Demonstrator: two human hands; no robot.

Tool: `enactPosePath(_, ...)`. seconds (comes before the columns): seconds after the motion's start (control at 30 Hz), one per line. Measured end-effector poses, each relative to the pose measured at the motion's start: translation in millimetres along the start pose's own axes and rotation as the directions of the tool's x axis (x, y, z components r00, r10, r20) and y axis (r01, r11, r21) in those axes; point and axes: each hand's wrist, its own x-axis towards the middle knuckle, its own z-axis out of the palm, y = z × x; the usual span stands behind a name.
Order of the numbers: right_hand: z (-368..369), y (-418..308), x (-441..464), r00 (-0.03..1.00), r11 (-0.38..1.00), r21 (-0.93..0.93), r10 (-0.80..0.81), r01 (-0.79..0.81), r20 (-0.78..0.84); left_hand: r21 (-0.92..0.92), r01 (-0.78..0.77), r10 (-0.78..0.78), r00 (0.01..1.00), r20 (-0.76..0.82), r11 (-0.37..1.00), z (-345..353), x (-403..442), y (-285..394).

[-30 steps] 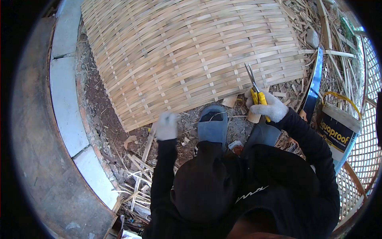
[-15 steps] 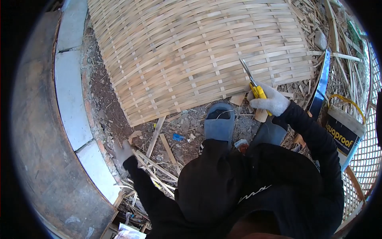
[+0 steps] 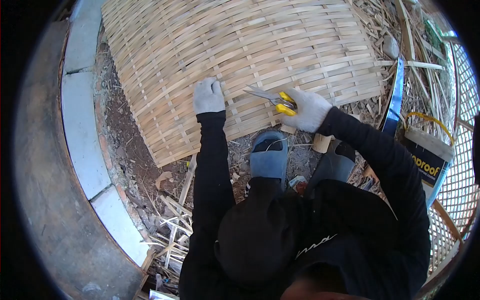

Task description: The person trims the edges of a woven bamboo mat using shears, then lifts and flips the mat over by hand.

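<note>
A large woven bamboo mat lies on the ground in front of me. My left hand, in a pale glove, rests on the mat with its fingers curled; whether it pinches a strip is too small to tell. My right hand, also gloved, is closed around the yellow handles of the cutting tool. The tool's metal blades point left over the mat, slightly parted, toward my left hand.
A saw with a blue-edged blade and a labelled bucket are on the right. Bamboo scraps litter the lower left, beside white blocks. My sandals stand by the mat's near edge.
My left hand has come up from the lower-left scraps onto the mat. My right hand has moved left with the tool, whose blades have swung from pointing up to pointing left.
</note>
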Motion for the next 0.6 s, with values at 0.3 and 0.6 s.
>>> enactPosePath(0.3, -5, -24, 62, 0.983, 0.921, -0.381, -0.133, 0.077, -0.125, -0.265, 0.307, -0.305, 0.951, 0.049, 0.914, -6, 0, 5)
enactPosePath(0.6, -2, -44, 96, 0.986, 0.84, -0.542, -0.116, 0.034, -0.117, -0.28, 0.298, -0.3, 0.953, 0.037, 0.913, -10, 0, 13)
